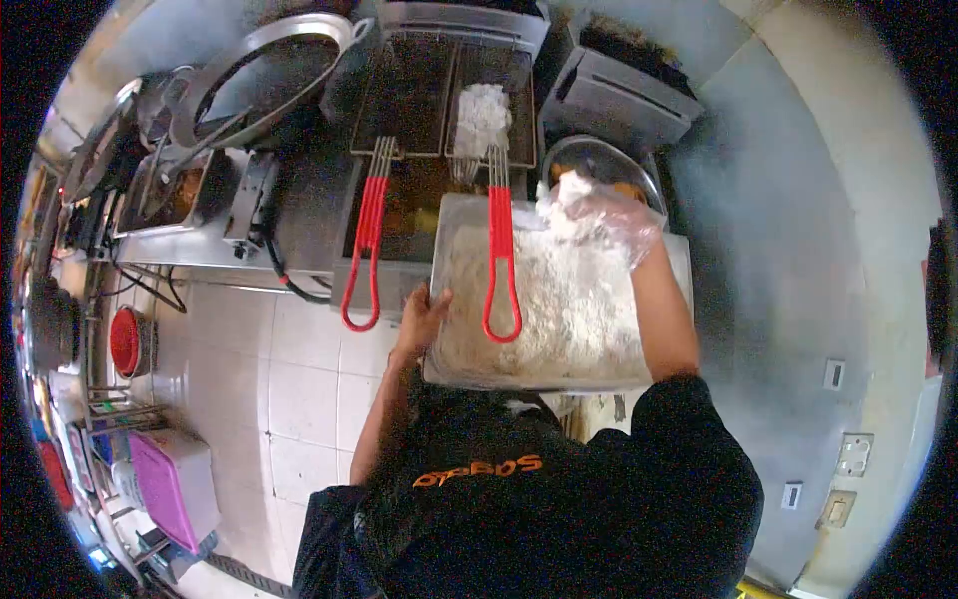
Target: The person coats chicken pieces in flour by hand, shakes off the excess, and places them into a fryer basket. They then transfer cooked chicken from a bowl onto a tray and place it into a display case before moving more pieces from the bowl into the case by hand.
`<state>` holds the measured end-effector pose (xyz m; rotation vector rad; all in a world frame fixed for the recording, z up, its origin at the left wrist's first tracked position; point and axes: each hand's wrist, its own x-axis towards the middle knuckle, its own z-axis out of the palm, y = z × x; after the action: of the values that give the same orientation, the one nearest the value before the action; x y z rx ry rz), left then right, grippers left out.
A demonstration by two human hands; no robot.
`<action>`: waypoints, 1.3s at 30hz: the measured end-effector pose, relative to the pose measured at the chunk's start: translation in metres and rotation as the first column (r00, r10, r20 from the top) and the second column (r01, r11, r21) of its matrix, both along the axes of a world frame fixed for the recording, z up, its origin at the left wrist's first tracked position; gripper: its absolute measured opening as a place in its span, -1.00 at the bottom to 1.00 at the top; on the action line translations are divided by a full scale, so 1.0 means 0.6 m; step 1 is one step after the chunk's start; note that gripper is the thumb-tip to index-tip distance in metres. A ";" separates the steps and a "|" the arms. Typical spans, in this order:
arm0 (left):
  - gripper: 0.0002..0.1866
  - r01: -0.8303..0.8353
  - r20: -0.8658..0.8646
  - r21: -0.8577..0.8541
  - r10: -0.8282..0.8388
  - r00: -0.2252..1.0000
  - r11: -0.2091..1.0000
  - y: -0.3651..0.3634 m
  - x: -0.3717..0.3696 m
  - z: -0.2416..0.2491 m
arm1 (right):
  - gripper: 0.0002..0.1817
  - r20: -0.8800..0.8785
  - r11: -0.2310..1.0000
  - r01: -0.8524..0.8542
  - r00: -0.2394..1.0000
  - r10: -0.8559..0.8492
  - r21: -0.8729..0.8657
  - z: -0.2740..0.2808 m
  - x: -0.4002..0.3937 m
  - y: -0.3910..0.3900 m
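A rectangular tub of white flour (559, 381) sits in front of my body. My left hand (425, 317) grips its left wall, thumb over the rim. Above the tub's far right part, my right hand (614, 222), in a clear plastic glove, is closed around a flour-coated piece of food (571, 205); what lies under the flour cannot be made out. Just beyond it stands a metal bowl (654, 185) with orange-brown pieces inside. Two fryer baskets with red handles lie ahead. The right basket (502, 225) holds white-coated food (484, 118), and its handle reaches over the flour.
The left fryer basket (371, 222) rests over the fryer (344, 270). A large pan (215, 75) and a metal tray (150, 225) are at the left. A steel wall panel (768, 299) borders the right. Tiled floor and a pink-lidded bin (165, 484) show lower left.
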<state>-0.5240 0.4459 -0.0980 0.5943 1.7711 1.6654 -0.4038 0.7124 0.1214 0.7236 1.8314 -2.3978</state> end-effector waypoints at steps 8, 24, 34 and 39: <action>-0.55 -0.046 -0.084 0.018 0.047 0.995 0.999 0.000 -0.006 -0.055 | -0.48 -0.124 0.944 -0.168 0.970 0.210 0.284 -0.066 -0.226 0.204; -0.75 0.071 -0.002 -0.118 -0.072 0.997 0.990 -0.005 -0.008 0.022 | -0.70 0.452 -0.323 -0.388 0.879 0.150 0.863 -0.224 -0.497 0.457; -0.74 -0.006 0.057 0.049 0.003 0.998 0.999 0.004 -0.007 -0.006 | -0.87 0.440 -0.856 -0.073 0.878 0.188 0.512 -0.017 -0.190 0.127; -0.70 0.060 0.070 -0.111 -0.053 0.996 0.992 -0.004 -0.015 -0.018 | -0.80 0.502 -0.055 -0.513 0.805 0.315 0.857 -0.113 -0.011 0.019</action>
<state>-0.5327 0.4435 -0.1086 0.5271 1.7710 1.5185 -0.4102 0.7240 0.0533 0.1488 2.8425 -0.3322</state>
